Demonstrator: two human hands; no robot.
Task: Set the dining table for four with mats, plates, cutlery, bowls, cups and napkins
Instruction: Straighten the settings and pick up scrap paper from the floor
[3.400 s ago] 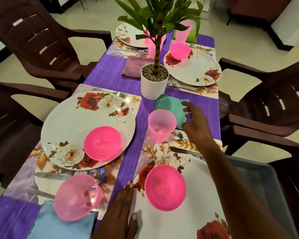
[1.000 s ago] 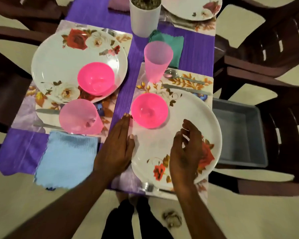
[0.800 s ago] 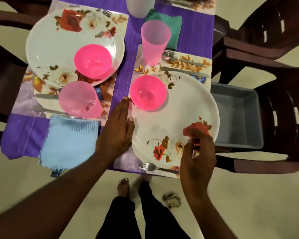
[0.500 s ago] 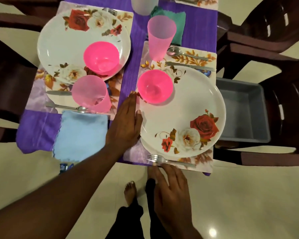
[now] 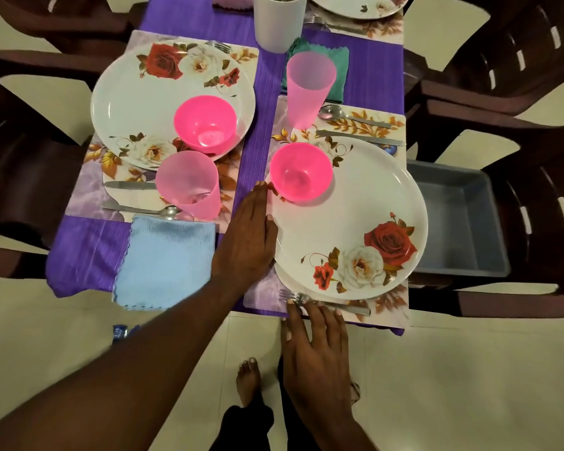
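right hand point(image 5: 316, 346) moved off the near plate point(image 5: 365, 203) to the fork point(image 5: 326, 302) below it, fingers spread; left hand point(image 5: 246, 236) flat beside plate; pink bowl point(image 5: 301, 172) on plate, empty

Right hand point(image 5: 316, 349) has left the teal cloth napkin point(image 5: 337, 71) beside the pale pink plastic cup, crossed the white floral plate point(image 5: 372, 203), and now lies at the near worktop edge, straight fingertips on the steel fork point(image 5: 326, 304).
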